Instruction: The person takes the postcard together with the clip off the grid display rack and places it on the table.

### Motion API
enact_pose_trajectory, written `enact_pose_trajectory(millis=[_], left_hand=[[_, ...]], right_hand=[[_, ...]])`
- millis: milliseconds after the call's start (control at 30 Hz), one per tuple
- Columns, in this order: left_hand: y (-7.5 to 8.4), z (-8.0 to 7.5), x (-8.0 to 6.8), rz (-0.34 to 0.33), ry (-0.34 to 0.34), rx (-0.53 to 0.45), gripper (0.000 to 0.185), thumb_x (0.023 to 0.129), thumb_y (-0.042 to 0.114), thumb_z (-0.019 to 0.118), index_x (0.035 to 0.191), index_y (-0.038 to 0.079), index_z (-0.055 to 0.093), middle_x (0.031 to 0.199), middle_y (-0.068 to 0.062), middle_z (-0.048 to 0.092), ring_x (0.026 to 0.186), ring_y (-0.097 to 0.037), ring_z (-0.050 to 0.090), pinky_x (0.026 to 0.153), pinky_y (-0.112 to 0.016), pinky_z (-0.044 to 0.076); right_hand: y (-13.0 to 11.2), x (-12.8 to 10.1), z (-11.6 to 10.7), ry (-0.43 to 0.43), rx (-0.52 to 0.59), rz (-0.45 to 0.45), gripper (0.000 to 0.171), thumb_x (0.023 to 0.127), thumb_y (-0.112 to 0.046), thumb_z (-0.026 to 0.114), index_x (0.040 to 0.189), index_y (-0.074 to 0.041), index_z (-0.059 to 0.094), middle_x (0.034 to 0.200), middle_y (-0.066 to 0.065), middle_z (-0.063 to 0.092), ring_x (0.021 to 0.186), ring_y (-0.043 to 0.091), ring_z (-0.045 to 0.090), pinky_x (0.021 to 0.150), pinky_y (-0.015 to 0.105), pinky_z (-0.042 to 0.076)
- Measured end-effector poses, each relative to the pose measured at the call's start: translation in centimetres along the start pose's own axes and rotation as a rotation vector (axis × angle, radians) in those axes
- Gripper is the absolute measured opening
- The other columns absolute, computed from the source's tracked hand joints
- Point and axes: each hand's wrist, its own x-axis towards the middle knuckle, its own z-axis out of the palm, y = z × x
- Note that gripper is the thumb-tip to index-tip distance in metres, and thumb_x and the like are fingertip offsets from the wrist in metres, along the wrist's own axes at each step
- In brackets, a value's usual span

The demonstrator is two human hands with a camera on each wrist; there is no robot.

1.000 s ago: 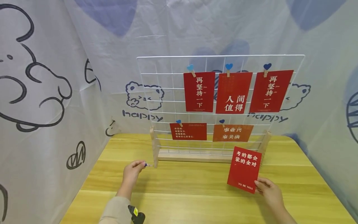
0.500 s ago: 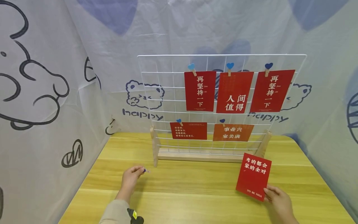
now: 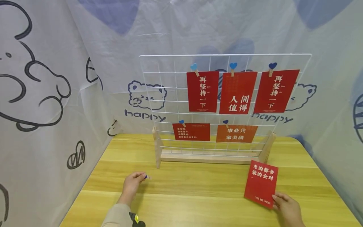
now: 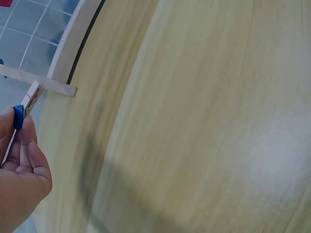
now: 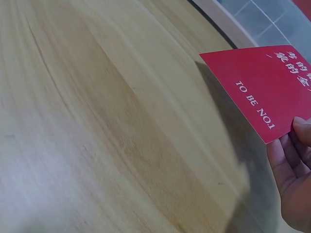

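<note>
Red card (image 3: 258, 187): rectangular, longer than wide, two rows of white characters near its top, white "TO BE NO.1" along the bottom. Held tilted above the table (image 3: 198, 195), towards its right edge. Right hand (image 3: 289, 206) pinches card's right edge near lower corner, thumb on the printed face. Left hand (image 3: 131, 186), towards table's left edge, pinches pale wooden clothespin (image 4: 33, 96) by its blue end.

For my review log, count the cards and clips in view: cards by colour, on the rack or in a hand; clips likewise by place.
Red cards on the rack: 4
Orange card on the rack: 1
Red card in the right hand: 1
Clips on the rack: 5
Clip in the left hand: 1
Total: 12
</note>
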Motion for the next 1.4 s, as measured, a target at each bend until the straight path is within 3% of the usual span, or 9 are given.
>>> enact_pose_trajectory(millis=[367,600,767,1067,1400], left_hand=[[-1.3,0.2,0.4,-0.017,-0.016,-0.011,0.03,0.085,0.011,0.054,0.105,-0.011,0.054,0.092,-0.01,0.059,0.089,-0.026,0.055,0.082,-0.041,0.042],[-1.4,0.6,0.7,-0.027,-0.037,0.005,0.029,0.085,0.011,0.054,0.105,-0.011,0.054,0.097,-0.014,0.058,0.089,-0.024,0.056,0.083,-0.041,0.041],[-1.4,0.9,1.0,-0.031,-0.051,0.023,0.029,0.086,0.011,0.053,0.105,-0.011,0.054,0.098,-0.014,0.058,0.09,-0.026,0.056,0.084,-0.041,0.041],[-1.3,1.0,1.0,-0.052,-0.052,0.052,0.026,0.085,0.01,0.053,0.102,-0.01,0.056,0.091,-0.01,0.06,0.091,-0.029,0.055,0.084,-0.042,0.04],[-1.3,1.0,0.9,-0.083,-0.051,0.085,0.025,0.085,0.01,0.054,0.1,-0.01,0.056,0.093,-0.012,0.059,0.09,-0.028,0.054,0.082,-0.04,0.041]], right_hand=[[0.6,0.1,-0.9,-0.091,-0.031,-0.047,0.046,0.085,-0.008,0.053,0.116,0.02,0.035,0.072,-0.002,0.06,0.063,0.008,0.057,0.062,0.026,0.05],[1.2,0.3,-1.5,-0.154,-0.019,-0.09,0.028,0.083,0.0,0.051,0.103,0.018,0.05,0.072,-0.003,0.061,0.066,0.006,0.057,0.064,0.026,0.05],[1.2,0.6,-1.8,-0.174,-0.032,-0.071,0.032,0.083,-0.002,0.053,0.104,0.022,0.047,0.072,-0.001,0.061,0.065,0.006,0.057,0.064,0.026,0.05],[1.3,1.8,-2.1,-0.127,-0.116,0.035,0.046,0.086,-0.011,0.052,0.118,0.019,0.035,0.072,0.0,0.059,0.065,0.01,0.057,0.061,0.028,0.05],[1.1,2.2,-2.3,-0.084,-0.189,0.086,0.048,0.084,-0.012,0.056,0.117,0.018,0.038,0.067,0.0,0.057,0.062,0.01,0.055,0.06,0.028,0.05]])
